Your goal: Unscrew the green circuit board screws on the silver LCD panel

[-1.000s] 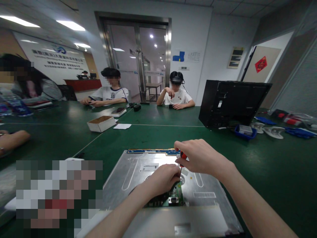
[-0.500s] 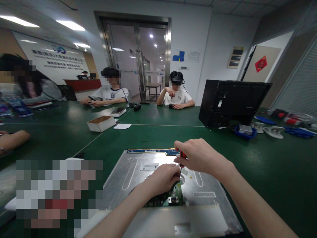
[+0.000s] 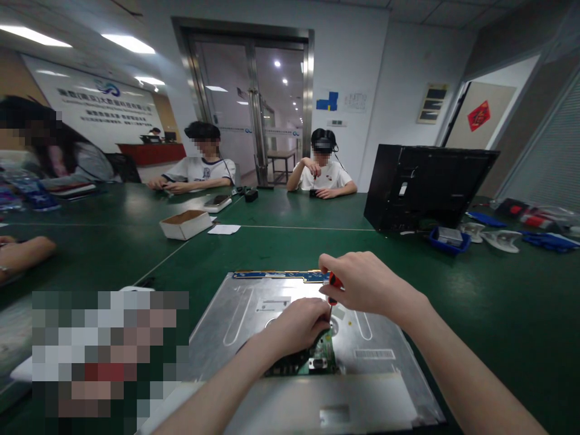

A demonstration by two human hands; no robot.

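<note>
A metal-backed display panel [image 3: 380, 338] lies flat on the green table before me. My right hand [image 3: 357, 281] grips a red-and-black screwdriver [image 3: 334, 291] by its handle, shaft pointing down at the panel's middle. Fingers curled, my left hand [image 3: 301, 323] rests low beside the screwdriver's shaft; its fingertips meet close to the tip, and what they pinch is hidden. Under and beside this hand, a green circuit board [image 3: 324, 350] with a metal connector [image 3: 317, 364] shows in part. A narrow blue circuit strip [image 3: 272, 275] runs along the panel's far edge.
A black monitor housing [image 3: 426, 187] stands at right, near a blue tray [image 3: 449, 240] and blue gloves [image 3: 548, 240]. An open cardboard box [image 3: 185, 225] and white paper [image 3: 224, 229] lie ahead left. Several people sit around the table [image 3: 290, 248]; another person's forearm [image 3: 27, 257] enters at left.
Both hands keep nearly the same place at the panel, the screwdriver still upright. The view has shifted very slightly.
</note>
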